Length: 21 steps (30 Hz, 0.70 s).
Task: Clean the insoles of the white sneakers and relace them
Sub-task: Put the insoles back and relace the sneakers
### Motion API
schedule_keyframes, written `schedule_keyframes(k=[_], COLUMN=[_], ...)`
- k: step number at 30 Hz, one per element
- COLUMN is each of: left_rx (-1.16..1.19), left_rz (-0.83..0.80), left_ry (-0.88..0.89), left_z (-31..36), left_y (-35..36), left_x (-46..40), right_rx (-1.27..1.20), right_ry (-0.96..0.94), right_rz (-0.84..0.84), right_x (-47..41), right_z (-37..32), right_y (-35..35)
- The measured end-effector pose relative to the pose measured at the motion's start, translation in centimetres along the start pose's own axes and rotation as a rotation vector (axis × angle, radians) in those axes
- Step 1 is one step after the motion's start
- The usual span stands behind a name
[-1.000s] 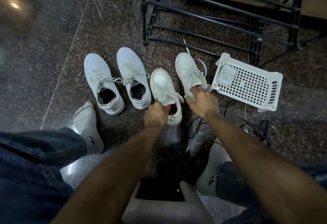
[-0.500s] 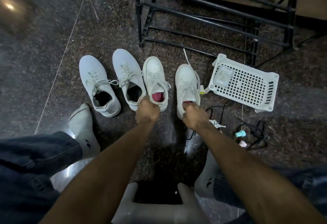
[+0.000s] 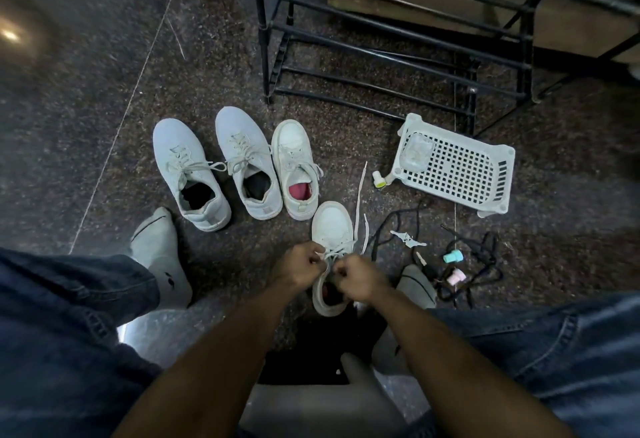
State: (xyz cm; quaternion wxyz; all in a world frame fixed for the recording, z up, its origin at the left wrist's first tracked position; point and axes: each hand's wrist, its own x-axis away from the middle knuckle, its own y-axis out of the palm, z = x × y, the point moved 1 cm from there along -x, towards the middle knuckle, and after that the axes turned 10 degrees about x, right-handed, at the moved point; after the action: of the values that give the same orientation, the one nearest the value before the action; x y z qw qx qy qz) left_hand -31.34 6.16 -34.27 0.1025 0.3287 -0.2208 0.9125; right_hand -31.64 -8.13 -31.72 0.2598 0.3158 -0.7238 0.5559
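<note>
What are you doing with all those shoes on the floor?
A person sitting down works on the nearest white sneaker. The left hand and right hand each pinch its white lace, whose loose ends trail across the floor. Its partner stands laced beside two pale sneakers. A white basket and black laces lie to the right.

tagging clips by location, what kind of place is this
Probably a home entryway or shoe corner: a black shoe rack stands on a polished stone floor, with sneakers lined up before it.
</note>
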Motion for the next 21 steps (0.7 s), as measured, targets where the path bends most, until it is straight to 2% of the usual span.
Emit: schedule_keyframes(k=[4,6,12,21], left_rx=[-0.098,-0.117,-0.071,0.387], left_rz=[-0.031,-0.023,0.003,0.054], left_ry=[0.025,0.031,-0.023,-0.135], left_z=[0.4,0.7,0.5,1.0], left_y=[0.5,0.7,1.3,1.1], left_x=[-0.1,-0.2,-0.8,-0.8], right_rx=[-0.053,-0.059,-0.232,-0.187], right_ry=[0.158,0.216,0.207,0.209], right_rz=[0.213,0.238,0.021,-0.003], right_x=[0.1,-0.2,-1.5,-2.2], right_z=[0.8,1.2,2.4,3.7], right_y=[-1.8,-1.9,-0.7,-1.9])
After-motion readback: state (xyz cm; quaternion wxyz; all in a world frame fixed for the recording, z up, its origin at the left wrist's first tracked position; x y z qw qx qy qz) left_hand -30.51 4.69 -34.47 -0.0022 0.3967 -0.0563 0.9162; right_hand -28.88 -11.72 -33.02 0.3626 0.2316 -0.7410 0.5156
